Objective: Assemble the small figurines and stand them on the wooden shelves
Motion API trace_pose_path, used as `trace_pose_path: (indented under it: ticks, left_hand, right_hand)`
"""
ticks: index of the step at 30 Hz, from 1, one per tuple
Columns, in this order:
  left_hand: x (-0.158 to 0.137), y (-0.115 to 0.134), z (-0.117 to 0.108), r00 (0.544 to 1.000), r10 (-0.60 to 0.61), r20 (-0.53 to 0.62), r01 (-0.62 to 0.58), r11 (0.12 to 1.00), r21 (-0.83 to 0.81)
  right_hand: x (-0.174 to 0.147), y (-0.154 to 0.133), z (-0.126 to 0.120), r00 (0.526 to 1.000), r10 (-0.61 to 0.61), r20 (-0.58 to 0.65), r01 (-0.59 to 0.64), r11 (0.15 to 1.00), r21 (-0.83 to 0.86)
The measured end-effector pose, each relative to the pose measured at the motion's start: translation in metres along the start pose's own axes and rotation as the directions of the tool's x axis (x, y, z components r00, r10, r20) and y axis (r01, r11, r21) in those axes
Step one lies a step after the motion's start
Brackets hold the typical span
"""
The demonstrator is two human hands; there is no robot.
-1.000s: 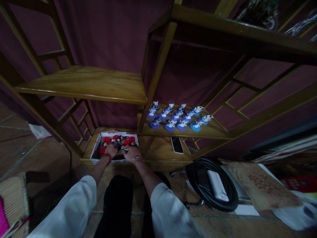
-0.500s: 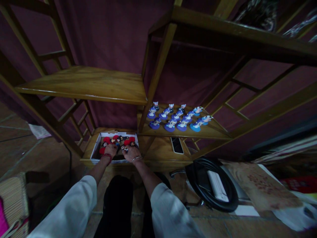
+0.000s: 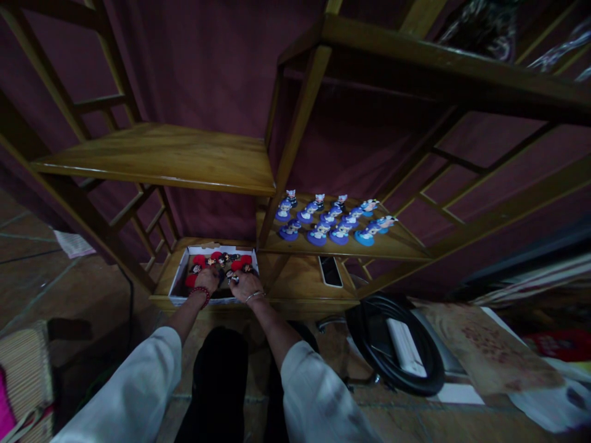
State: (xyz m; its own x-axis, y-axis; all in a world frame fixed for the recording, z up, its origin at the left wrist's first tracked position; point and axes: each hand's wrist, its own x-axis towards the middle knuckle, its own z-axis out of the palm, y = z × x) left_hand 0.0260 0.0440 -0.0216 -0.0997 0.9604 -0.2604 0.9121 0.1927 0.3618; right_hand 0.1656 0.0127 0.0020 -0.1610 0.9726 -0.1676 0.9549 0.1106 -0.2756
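Both hands reach into a shallow white cardboard box [image 3: 175, 284] on the low shelf. Several small figurines with red bases [image 3: 196, 261] and dark hair lie in it. My left hand [image 3: 207, 280], with a red bead bracelet, is inside the box's left half, its fingers curled at a small dark thing I cannot make out. My right hand [image 3: 248, 287], wearing a silver bangle, is at the box's right side, with its fingers closed on a small dark-and-white figurine [image 3: 233, 277]. My hands partly hide the box's front and floor.
Several purple and blue figurines [image 3: 319, 233] stand in rows on the raised shelf [image 3: 397, 247]. A phone [image 3: 330, 271] lies on the low shelf. A wooden post [image 3: 295, 141] divides the bays. On the right is a black round seat [image 3: 434, 375] carrying a white box [image 3: 406, 347].
My hands stay almost in place in the box. A small blue patch by my left fingertips no longer shows; something dark is there now.
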Motion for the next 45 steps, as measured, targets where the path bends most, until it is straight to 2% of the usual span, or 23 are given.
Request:
trace_pose_path:
  ticks: [7,15,25,33,39,45]
  left_hand:
    - [-0.0046,0.0012,-0.0018,0.999,0.041,-0.026,-0.042,0.998,-0.036]
    - [-0.0064,0.0021,-0.0027,0.999,0.054,0.003,-0.054,0.998,-0.041]
    - [-0.0057,0.001,0.0003,0.996,0.085,-0.016,-0.085,0.995,-0.051]
    - [-0.0045,-0.001,0.0033,0.997,0.058,-0.041,-0.06,0.996,-0.068]
    - [-0.0042,-0.0018,0.0033,0.998,0.058,-0.021,-0.06,0.991,-0.116]
    - [-0.0047,-0.0033,0.0023,0.994,0.111,-0.016,-0.112,0.977,-0.18]
  right_hand:
    - [0.0008,-0.0001,0.0004,1.0,0.004,-0.003,-0.004,1.0,0.019]
    - [0.0013,0.0001,0.0016,1.0,0.008,-0.002,-0.008,0.999,0.037]
    - [-0.0008,-0.0002,0.0003,0.999,-0.017,-0.028,0.017,1.0,0.001]
    - [-0.0004,0.0004,0.0017,0.999,-0.015,-0.04,0.015,1.0,0.005]
    - [-0.0022,-0.0004,-0.0005,0.999,-0.014,-0.038,0.015,1.0,0.016]
    - [-0.0021,-0.0008,-0.0013,1.0,-0.013,-0.022,0.013,1.0,0.014]
